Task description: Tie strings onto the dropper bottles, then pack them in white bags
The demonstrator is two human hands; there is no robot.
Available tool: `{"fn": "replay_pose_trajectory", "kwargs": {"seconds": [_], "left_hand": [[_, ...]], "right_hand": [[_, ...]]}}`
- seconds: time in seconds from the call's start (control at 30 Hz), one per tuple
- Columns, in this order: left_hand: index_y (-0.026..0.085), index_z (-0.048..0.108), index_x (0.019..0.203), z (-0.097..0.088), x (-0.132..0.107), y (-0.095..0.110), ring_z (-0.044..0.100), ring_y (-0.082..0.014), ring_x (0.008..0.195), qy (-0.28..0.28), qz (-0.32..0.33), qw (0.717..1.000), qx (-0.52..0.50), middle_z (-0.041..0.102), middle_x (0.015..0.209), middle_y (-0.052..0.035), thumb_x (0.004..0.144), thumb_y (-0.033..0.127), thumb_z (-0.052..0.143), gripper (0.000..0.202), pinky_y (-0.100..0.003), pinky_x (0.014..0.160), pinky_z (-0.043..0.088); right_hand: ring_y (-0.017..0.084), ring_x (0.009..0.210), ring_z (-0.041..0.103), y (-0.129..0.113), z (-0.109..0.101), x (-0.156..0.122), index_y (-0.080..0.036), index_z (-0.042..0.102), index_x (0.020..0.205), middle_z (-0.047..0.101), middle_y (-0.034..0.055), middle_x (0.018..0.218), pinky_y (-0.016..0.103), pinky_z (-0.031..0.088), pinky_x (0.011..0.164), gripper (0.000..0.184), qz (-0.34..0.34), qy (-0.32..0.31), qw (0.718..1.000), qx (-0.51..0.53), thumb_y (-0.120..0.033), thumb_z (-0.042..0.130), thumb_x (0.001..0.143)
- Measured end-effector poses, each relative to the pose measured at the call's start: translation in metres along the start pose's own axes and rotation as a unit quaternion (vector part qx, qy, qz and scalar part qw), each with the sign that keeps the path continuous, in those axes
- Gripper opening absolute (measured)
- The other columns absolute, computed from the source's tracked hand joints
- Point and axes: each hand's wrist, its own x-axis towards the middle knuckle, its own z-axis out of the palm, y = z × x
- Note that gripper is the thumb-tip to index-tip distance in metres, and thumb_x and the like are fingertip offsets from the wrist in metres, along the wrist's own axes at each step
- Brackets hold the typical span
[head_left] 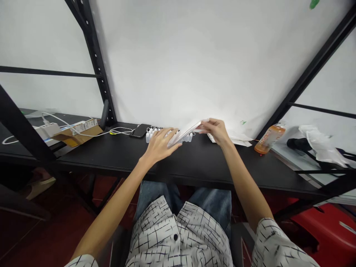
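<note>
A thin white flat card or sheet [187, 131] is held tilted above the black table [116, 155], its right end higher. My right hand [214, 129] pinches its upper right end. My left hand [161, 142] grips its lower left end with fingers curled round the edge. Just behind the sheet, a row of several small white bottles [151, 134] stands on the table.
A black phone [140, 130] lies left of the bottles with white cables [119, 130] beside it. A cardboard box [78, 134] and a white adapter [50, 129] sit far left. White papers [236, 139] and an orange drink bottle [269, 138] lie right. Black shelf posts flank the table.
</note>
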Motion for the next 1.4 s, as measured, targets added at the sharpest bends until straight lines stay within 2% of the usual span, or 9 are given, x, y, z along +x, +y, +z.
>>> {"fn": "replay_pose_trajectory", "kwargs": {"seconds": [0.2, 0.4, 0.5, 0.7, 0.97, 1.03, 1.1, 1.2, 1.4], "left_hand": [[0.020, 0.057, 0.129, -0.015, -0.002, -0.023, 0.058, -0.0287, 0.115, 0.096, -0.039, 0.994, 0.030, 0.063, 0.123, -0.0129, 0.093, 0.048, 0.053, 0.046, -0.042, 0.096, 0.044], [0.017, 0.064, 0.118, -0.008, -0.009, -0.043, 0.061, -0.0258, 0.107, 0.083, -0.079, 0.993, 0.035, 0.068, 0.113, -0.0100, 0.094, 0.042, 0.053, 0.036, -0.038, 0.093, 0.047], [0.017, 0.067, 0.112, 0.000, -0.012, -0.048, 0.062, -0.0251, 0.104, 0.064, -0.081, 0.994, 0.028, 0.069, 0.108, -0.0093, 0.093, 0.039, 0.054, 0.032, -0.037, 0.093, 0.047], [0.017, 0.070, 0.103, 0.009, -0.015, -0.047, 0.064, -0.0235, 0.100, 0.043, -0.067, 0.997, 0.005, 0.071, 0.104, -0.0085, 0.093, 0.038, 0.055, 0.027, -0.036, 0.090, 0.049], [0.018, 0.071, 0.099, 0.009, -0.014, -0.048, 0.064, -0.0226, 0.100, 0.025, -0.055, 0.998, -0.016, 0.071, 0.103, -0.0081, 0.094, 0.038, 0.053, 0.027, -0.036, 0.090, 0.049], [0.018, 0.071, 0.096, 0.008, -0.014, -0.049, 0.064, -0.0223, 0.098, 0.027, -0.052, 0.998, -0.016, 0.072, 0.102, -0.0077, 0.094, 0.037, 0.054, 0.026, -0.035, 0.089, 0.049], [0.019, 0.072, 0.094, 0.008, -0.014, -0.050, 0.065, -0.0222, 0.097, 0.027, -0.051, 0.998, -0.017, 0.072, 0.100, -0.0074, 0.093, 0.037, 0.054, 0.025, -0.035, 0.088, 0.049], [0.019, 0.072, 0.090, 0.010, -0.015, -0.052, 0.065, -0.0219, 0.094, 0.027, -0.049, 0.998, -0.026, 0.072, 0.098, -0.0070, 0.093, 0.036, 0.054, 0.025, -0.035, 0.088, 0.050], [0.018, 0.073, 0.085, 0.015, -0.016, -0.049, 0.066, -0.0212, 0.091, 0.023, -0.026, 0.998, -0.044, 0.072, 0.094, -0.0073, 0.093, 0.037, 0.054, 0.028, -0.036, 0.086, 0.052]], "right_hand": [[0.019, 0.078, 0.074, -0.024, -0.020, 0.064, -0.014, 0.063, 0.075, 0.070, 0.0022, 0.071, 0.031, 0.062, 0.079, 0.019, -0.095, 0.140, 0.984, 0.062, -0.026, 0.078, 0.072], [0.015, 0.076, 0.073, 0.020, -0.028, 0.104, -0.017, 0.050, 0.064, 0.066, -0.0014, 0.065, 0.028, 0.061, 0.081, 0.021, -0.055, 0.211, 0.974, 0.062, -0.013, 0.068, 0.076], [0.011, 0.074, 0.072, 0.063, -0.022, 0.103, -0.015, 0.055, 0.067, 0.065, -0.0008, 0.063, 0.020, 0.060, 0.076, 0.016, 0.072, 0.204, 0.965, -0.151, -0.006, 0.059, 0.079], [0.017, 0.049, 0.065, 0.120, -0.024, 0.095, -0.010, 0.064, 0.068, 0.059, 0.0015, 0.047, 0.027, 0.058, 0.053, 0.010, 0.183, 0.155, 0.930, -0.278, 0.000, 0.066, 0.068], [0.020, 0.074, 0.071, 0.110, -0.045, 0.086, -0.013, 0.066, 0.111, 0.073, 0.0084, 0.082, 0.030, 0.057, 0.071, 0.039, 0.165, 0.131, 0.902, -0.378, -0.005, 0.061, 0.072], [0.024, 0.096, 0.068, 0.099, -0.061, 0.080, -0.017, 0.068, 0.110, 0.072, 0.0095, 0.100, 0.034, 0.053, 0.086, 0.039, 0.126, 0.144, 0.877, -0.440, -0.007, 0.058, 0.074], [0.027, 0.112, 0.061, 0.091, -0.082, 0.074, -0.020, 0.068, 0.114, 0.069, 0.0088, 0.113, 0.036, 0.048, 0.094, 0.042, 0.090, 0.134, 0.808, -0.567, -0.009, 0.055, 0.075], [0.028, 0.118, 0.056, 0.089, -0.117, 0.065, -0.021, 0.061, 0.127, 0.062, 0.0099, 0.128, 0.036, 0.047, 0.093, 0.051, 0.135, 0.049, 0.711, -0.688, -0.014, 0.055, 0.077], [0.029, 0.101, 0.062, 0.106, -0.148, 0.045, -0.010, 0.068, 0.113, 0.066, 0.0201, 0.110, 0.035, 0.047, 0.082, 0.035, 0.188, 0.010, 0.667, -0.721, -0.019, 0.054, 0.082]]}}
